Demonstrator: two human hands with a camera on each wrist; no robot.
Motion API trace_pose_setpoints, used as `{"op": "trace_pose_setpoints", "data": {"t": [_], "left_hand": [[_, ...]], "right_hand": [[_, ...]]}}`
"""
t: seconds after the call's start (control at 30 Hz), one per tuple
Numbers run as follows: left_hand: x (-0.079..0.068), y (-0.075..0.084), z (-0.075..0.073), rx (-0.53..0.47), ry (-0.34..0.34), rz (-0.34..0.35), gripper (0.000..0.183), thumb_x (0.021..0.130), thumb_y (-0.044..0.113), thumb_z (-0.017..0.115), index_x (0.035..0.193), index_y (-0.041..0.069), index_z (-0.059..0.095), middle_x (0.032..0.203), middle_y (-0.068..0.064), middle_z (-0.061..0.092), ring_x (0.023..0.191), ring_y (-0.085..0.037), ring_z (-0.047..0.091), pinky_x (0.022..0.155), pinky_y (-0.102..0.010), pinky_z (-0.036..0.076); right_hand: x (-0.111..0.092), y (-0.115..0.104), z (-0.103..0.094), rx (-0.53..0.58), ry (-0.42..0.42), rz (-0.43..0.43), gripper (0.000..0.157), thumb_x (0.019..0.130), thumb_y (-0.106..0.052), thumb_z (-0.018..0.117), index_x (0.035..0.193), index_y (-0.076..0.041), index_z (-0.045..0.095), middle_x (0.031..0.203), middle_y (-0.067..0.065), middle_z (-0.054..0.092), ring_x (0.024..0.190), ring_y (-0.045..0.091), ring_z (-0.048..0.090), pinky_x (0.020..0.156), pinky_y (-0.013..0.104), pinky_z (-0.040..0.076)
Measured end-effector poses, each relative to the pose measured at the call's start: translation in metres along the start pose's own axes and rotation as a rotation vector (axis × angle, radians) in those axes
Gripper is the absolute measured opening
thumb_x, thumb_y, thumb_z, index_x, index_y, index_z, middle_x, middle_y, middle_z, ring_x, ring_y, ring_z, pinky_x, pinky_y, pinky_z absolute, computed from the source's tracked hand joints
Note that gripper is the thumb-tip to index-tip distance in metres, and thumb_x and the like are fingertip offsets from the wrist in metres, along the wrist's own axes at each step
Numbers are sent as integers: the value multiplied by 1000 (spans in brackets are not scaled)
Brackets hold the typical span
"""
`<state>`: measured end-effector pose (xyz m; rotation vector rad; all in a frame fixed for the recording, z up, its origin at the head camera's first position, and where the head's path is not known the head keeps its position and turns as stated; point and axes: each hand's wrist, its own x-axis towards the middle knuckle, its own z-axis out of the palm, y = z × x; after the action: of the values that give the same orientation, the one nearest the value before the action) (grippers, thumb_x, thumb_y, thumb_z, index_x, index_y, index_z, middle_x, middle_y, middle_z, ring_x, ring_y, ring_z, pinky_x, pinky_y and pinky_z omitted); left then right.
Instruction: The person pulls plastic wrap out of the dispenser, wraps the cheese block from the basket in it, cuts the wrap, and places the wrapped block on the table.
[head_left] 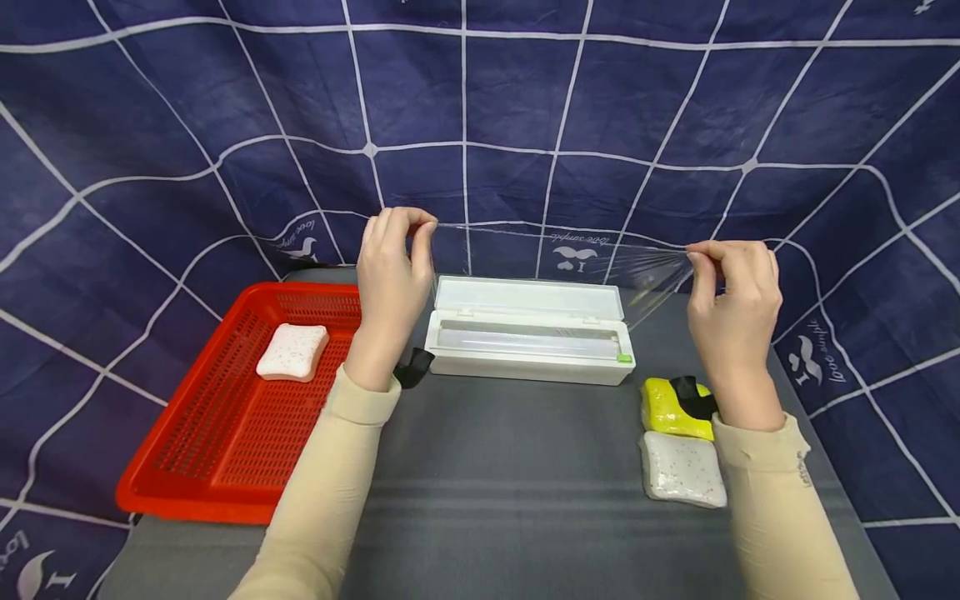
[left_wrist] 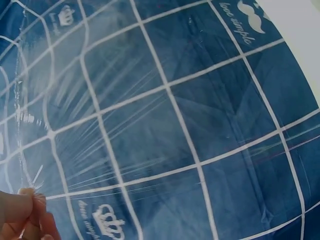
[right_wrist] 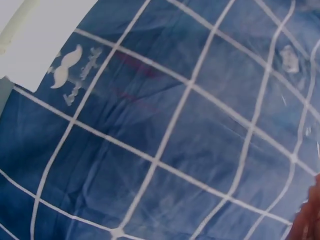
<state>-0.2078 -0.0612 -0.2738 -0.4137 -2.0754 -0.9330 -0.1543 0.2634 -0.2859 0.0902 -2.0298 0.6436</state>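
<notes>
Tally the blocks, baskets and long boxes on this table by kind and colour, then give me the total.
White blocks: 2
Yellow block: 1
Red basket: 1
Long white box: 1
Total: 5

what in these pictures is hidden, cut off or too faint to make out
Head view: part of the red rectangular plastic basket, behind the left hand and cream sleeve.
Head view: part of the glossy yellow block, behind the black wrist piece.
Head view: the lower end of the clear plastic film, too transparent to trace.
Right wrist view: most of the right hand, cut off by the right edge.
</notes>
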Motion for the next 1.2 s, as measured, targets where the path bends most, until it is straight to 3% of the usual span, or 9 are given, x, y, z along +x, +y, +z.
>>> {"op": "trace_pose_setpoints", "data": {"t": [0.17, 0.33, 0.43, 0.6, 0.7, 0.83, 1.0, 1.1, 1.2], "left_hand": [[-23, 7, -15, -40, -13, -24, 17, 99, 15, 60, 97, 1, 68, 88, -15, 63, 74, -24, 57, 64, -28, 44], [-47, 12, -30, -87, -32, -50, 11, 95, 11, 65, 96, 1, 70, 85, -13, 64, 67, -18, 61, 61, -14, 43], [-63, 14, -38, -138, -53, -58, 7, 93, 5, 66, 96, 0, 70, 84, -11, 64, 63, -16, 65, 58, -11, 45], [-97, 16, -54, -292, -133, -102, 7, 91, -2, 65, 97, -1, 68, 87, -10, 64, 62, -9, 66, 54, -15, 51], [-123, 15, -65, -388, -199, -152, 11, 89, -8, 65, 99, -2, 66, 88, -13, 63, 65, -3, 67, 55, -17, 54], [-161, 8, -78, -489, -256, -188, 22, 84, -18, 63, 99, -2, 66, 90, -14, 62, 73, -2, 69, 59, -20, 56], [-203, 2, -81, -602, -248, -190, 31, 78, -28, 61, 97, -4, 68, 90, -12, 63, 81, -8, 71, 66, -21, 58], [-223, -1, -78, -631, -243, -207, 32, 76, -29, 62, 96, -5, 68, 89, -12, 63, 81, -10, 70, 68, -21, 57], [-241, -5, -74, -612, -241, -264, 30, 77, -28, 61, 95, -5, 69, 87, -11, 64, 78, -10, 69, 68, -20, 57]], "right_hand": [[-22, -11, -23, -10, -45, 27, 16, 96, -6, 62, 97, 9, 68, 91, 25, 53, 82, 33, 51, 77, 15, 30], [-44, -21, -47, 10, -112, 66, 11, 91, 0, 66, 95, 10, 69, 86, 22, 56, 82, -1, 45, 74, 8, 30], [-59, -26, -60, 38, -181, 128, 8, 88, 5, 68, 95, 8, 70, 83, 6, 59, 83, -15, 40, 75, 3, 33], [-89, -26, -80, 187, -360, 287, 17, 82, 13, 70, 95, 3, 71, 83, -17, 55, 68, -6, 51, 64, 4, 43], [-113, -17, -90, 335, -483, 340, 23, 83, 17, 65, 96, -2, 70, 81, -14, 60, 62, 1, 56, 57, 12, 47], [-150, 2, -99, 565, -680, 371, 32, 88, 18, 57, 101, -8, 68, 83, -11, 67, 67, 2, 63, 55, 20, 51], [-182, 20, -102, 827, -910, 483, 29, 93, 17, 49, 105, -4, 66, 94, -8, 73, 80, 5, 69, 62, 25, 56], [-191, 26, -102, 834, -1027, 619, 19, 97, 10, 48, 104, 3, 64, 96, -8, 74, 83, 7, 70, 68, 26, 57], [-197, 27, -100, 712, -1108, 779, 20, 102, -2, 47, 104, 10, 63, 94, -9, 74, 83, 8, 70, 72, 27, 58]]}}
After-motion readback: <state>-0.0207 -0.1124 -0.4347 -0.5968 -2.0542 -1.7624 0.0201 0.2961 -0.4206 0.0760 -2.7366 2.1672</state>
